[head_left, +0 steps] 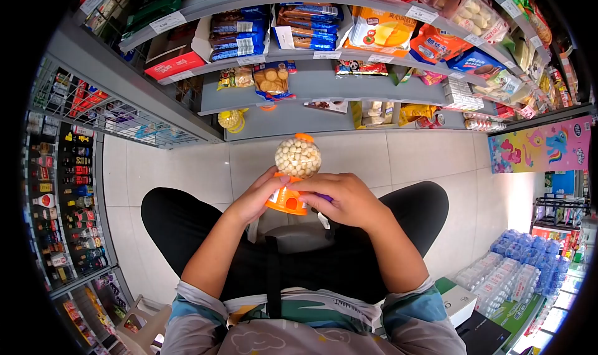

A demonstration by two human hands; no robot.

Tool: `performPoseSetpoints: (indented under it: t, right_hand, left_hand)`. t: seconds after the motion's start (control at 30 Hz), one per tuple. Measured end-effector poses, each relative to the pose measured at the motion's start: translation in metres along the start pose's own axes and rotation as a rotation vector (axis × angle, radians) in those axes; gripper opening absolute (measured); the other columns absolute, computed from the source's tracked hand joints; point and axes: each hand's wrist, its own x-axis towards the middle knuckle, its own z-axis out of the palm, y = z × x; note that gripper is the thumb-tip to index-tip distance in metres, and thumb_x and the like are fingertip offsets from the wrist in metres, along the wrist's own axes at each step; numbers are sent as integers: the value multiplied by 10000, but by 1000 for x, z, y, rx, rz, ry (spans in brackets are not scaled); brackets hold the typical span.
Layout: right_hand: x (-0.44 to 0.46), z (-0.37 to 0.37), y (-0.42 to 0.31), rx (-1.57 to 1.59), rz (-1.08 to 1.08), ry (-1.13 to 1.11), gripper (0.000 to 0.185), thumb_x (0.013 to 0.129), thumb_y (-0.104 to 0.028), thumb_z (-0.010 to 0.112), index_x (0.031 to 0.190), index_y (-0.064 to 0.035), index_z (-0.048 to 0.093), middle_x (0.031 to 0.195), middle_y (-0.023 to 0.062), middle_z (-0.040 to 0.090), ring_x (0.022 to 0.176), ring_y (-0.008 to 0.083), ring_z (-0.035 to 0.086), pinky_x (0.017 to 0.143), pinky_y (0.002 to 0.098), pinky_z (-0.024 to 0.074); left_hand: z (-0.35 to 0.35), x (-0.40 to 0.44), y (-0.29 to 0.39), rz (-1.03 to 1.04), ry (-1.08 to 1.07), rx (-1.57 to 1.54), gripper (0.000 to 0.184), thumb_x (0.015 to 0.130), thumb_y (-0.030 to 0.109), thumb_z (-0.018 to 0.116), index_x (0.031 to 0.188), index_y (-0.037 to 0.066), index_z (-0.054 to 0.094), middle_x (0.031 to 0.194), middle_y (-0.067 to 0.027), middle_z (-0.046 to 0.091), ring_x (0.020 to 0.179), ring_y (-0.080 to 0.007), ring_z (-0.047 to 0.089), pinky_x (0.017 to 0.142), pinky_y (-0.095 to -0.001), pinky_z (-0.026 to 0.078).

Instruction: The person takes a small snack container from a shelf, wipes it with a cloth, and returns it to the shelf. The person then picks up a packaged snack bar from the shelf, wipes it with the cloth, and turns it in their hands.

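A candy dispenser [298,157] shaped like a gumball machine is held upright in front of my lap. Its clear globe is full of small pale balls, with an orange cap on top and an orange base below. My left hand [254,197] is closed around the left side of the base. Across the upper right of that base lie the fingers of my right hand [339,196], curled and touching it. A small purple thing [324,197] shows between my right thumb and palm; its kind is mostly hidden. Beneath that hand hangs a white strip [324,220].
Ahead stands a grey shelf [274,128] with snack packs, boxes and a yellow-lidded jar [232,119]. Bottled drinks fill a rack [81,193] on the left. Wrapped water bottles [511,271] are stacked at the right, near a white box [455,300]. A beige stool [146,327] is behind left.
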Motion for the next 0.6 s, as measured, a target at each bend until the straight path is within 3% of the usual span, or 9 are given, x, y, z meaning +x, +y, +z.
performPoseSetpoints:
  t: [0.43, 0.6]
  right_hand:
    - [-2, -1, 1, -42, 75, -18, 312, 916, -210, 746, 1221, -163, 701, 1008, 59, 754, 852, 257, 731, 733, 352, 550]
    - [0, -2, -2, -52, 80, 46, 338, 898, -194, 773, 1221, -141, 690, 914, 67, 727, 784, 246, 713, 705, 345, 545]
  left_hand:
    - [1, 3, -1, -12, 2, -12, 686, 1021, 348, 608, 1550, 7, 335, 1464, -136, 522, 1352, -213, 520, 1140, -362, 408]
    - [-2, 5, -6, 30, 49, -38, 683, 1025, 349, 602, 1556, 24, 321, 1479, -125, 500, 1390, -206, 476, 1149, -356, 388]
